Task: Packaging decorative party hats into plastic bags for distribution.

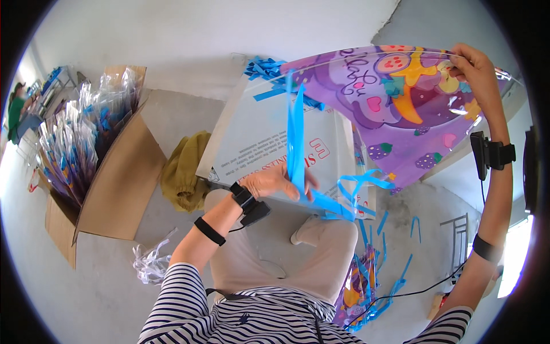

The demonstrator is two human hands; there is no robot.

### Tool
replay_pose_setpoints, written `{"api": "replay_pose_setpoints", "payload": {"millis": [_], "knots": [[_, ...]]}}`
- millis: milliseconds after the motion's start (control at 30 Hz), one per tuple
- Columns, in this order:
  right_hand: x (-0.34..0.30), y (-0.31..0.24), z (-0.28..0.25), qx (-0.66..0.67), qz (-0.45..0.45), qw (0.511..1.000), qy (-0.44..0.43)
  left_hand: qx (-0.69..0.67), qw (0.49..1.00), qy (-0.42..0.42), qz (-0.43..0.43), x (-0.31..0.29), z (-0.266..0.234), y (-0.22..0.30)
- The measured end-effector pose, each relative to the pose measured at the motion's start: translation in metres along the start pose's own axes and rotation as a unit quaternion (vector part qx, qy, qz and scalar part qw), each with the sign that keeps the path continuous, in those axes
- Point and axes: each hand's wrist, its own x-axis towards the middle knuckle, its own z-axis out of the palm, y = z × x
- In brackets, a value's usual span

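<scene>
We take this for a workshop or packing room, with plain white walls [195,34] and a grey floor [103,304]. To the left of the surface [246,123], we see a large open cardboard box [117,178] crammed with upright goods in clear wrapping [71,137]. On the floor to the near right of the surface lie scattered blue strips [381,226], and to its near left a tangle of white strips [153,262]. Far left of the surface, we spot another person in green [22,106].
</scene>
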Motion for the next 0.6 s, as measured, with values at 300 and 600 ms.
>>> {"api": "replay_pose_setpoints", "payload": {"millis": [300,600], "knots": [[0.035,0.076,0.022,-0.021,0.027,0.999,0.019,0.077,0.953,0.266,-0.126,-0.128,-0.043,0.081],[0.095,0.035,0.128,0.189,-0.026,0.976,0.105,0.762,0.428,0.486,-0.017,-0.281,-0.175,0.426]]}}
